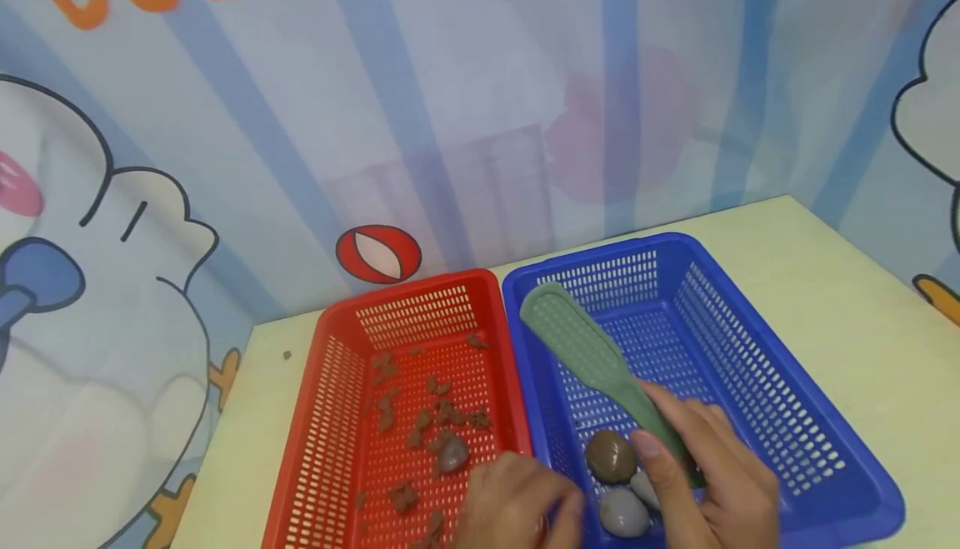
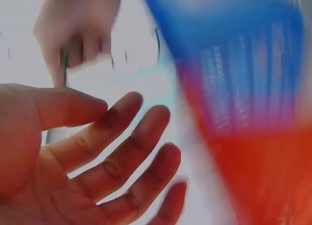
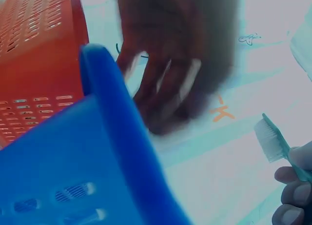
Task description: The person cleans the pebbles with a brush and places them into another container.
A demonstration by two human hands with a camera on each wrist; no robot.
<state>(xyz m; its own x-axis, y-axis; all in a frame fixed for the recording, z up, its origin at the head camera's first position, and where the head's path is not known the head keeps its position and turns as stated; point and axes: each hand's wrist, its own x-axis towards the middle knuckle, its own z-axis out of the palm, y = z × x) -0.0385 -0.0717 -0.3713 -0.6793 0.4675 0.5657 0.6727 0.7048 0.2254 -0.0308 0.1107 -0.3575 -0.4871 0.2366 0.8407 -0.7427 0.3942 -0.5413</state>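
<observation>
My right hand [image 1: 712, 466] grips the handle of a green scrub brush [image 1: 581, 345] over the blue basket [image 1: 780, 349], its flat back turned up. In the right wrist view the pale bristles [image 3: 269, 139] show past the fingers. Blurred, my left hand [image 1: 517, 503] hovers by the side where the red basket [image 1: 300, 449] meets the blue one. The left wrist view shows that hand [image 2: 107, 161] holding nothing, fingers loosely bent. A wet brown stone [image 1: 611, 456] and grey stones [image 1: 624, 513] lie in the blue basket's near left corner. Another stone [image 1: 452, 454] lies in the red basket.
Brown mud-like clumps [image 1: 403, 496] are scattered over the red basket's floor. Both baskets stand side by side on a pale yellow table [image 1: 840, 282]. Behind them rises a striped backdrop [image 1: 465, 116] printed with cartoon figures. A tiny brown crumb [image 1: 287, 355] lies left of the red basket.
</observation>
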